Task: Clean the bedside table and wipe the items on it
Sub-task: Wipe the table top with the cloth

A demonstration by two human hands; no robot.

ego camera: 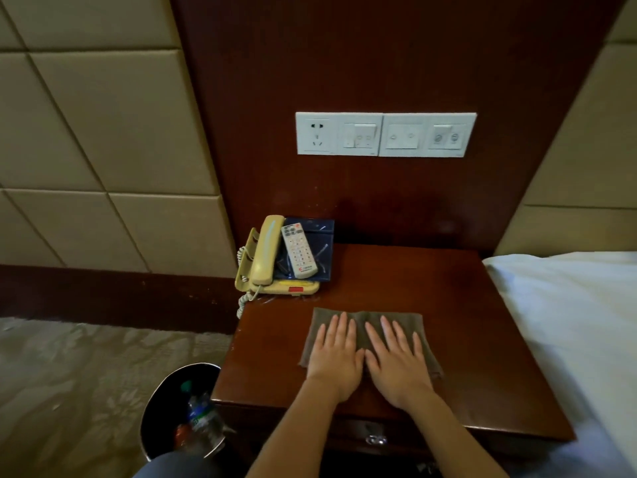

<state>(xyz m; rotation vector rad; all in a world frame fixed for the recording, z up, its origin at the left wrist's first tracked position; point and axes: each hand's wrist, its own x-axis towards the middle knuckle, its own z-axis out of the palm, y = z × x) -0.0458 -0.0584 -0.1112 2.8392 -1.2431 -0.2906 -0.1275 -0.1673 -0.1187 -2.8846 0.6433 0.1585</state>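
While the dark wooden wall panel (379,56) is taking up most of the view, padded beige panels (103,132) are flanking it on both sides. A bed with a white sheet (568,305) is running along the right edge, and pale patterned carpet (86,374) is spreading out on the left. Between them the bedside table (465,322) is standing against the wooden panel, its reddish-brown top touching the bed's edge or sitting just beside it. A round waste bin (162,405) is sitting on the carpet at the table's near left corner, holding a plastic bottle (203,419) and other rubbish. A white switch and socket plate (386,134) is hanging on the panel above the table.

On the near middle of the tabletop a grey-brown cloth (362,322) is lying spread flat. A person is leaning both bare hands on it: the left hand (336,360) and the right hand (396,363) are pressing down side by side, palms flat, fingers straight and slightly spread, gripping nothing, thumbs nearly touching.

At the far left corner a cream telephone (265,250) is sitting with its coiled cord hanging over the edge. A dark blue plastic sleeve (320,232) is leaning over its right half, and a white remote control (299,251) is lying on that sleeve, just beside the handset. A metal drawer handle (375,439) is showing below the table's front edge.
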